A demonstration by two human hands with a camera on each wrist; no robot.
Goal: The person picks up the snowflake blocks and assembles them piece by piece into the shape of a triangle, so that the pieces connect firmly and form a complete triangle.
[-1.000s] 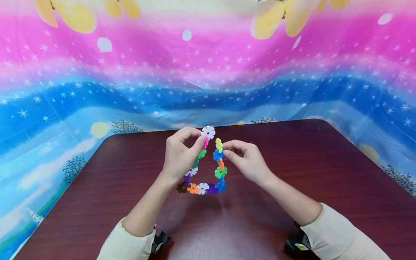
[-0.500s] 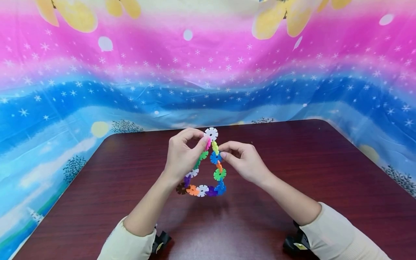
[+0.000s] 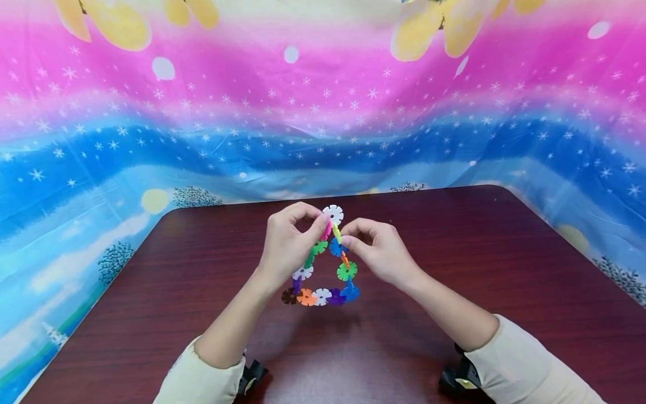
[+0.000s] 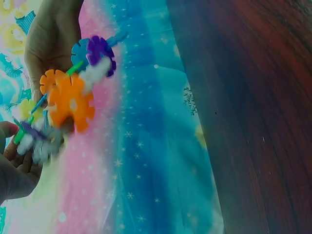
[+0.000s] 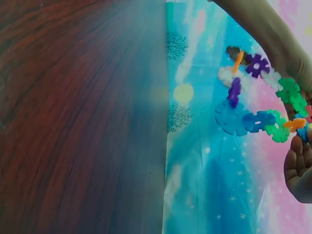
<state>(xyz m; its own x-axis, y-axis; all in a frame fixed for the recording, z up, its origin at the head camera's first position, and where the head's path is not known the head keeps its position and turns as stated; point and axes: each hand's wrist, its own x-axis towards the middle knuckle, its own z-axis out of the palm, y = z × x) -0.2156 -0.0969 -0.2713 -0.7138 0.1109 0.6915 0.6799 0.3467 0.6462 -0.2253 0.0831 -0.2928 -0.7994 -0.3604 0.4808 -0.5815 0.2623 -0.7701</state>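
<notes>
A chain of interlocking snowflake discs in several colours hangs in a triangle-like loop over the table. My left hand (image 3: 287,244) pinches its upper left end, at a white disc (image 3: 333,214) and a pink disc (image 3: 328,229). Opposite, my right hand (image 3: 381,247) pinches the yellow disc (image 3: 337,232) and the blue disc (image 3: 336,247) just below it. The yellow disc's top is right at the white disc's lower edge. Along the bottom run brown, orange (image 3: 306,297), white, purple and blue discs. In the left wrist view an orange disc (image 4: 71,103) faces the camera; the right wrist view shows the loop sideways.
The dark red wooden table (image 3: 429,336) lies beneath the hands. A pink and blue snowflake-patterned cloth (image 3: 323,112) surrounds its back and sides. Black wrist straps (image 3: 252,375) show at both light sleeves.
The gap between the chain's two ends has closed: the yellow disc moved left to the white one. My left hand shifted slightly right and down; my right hand barely moved.
</notes>
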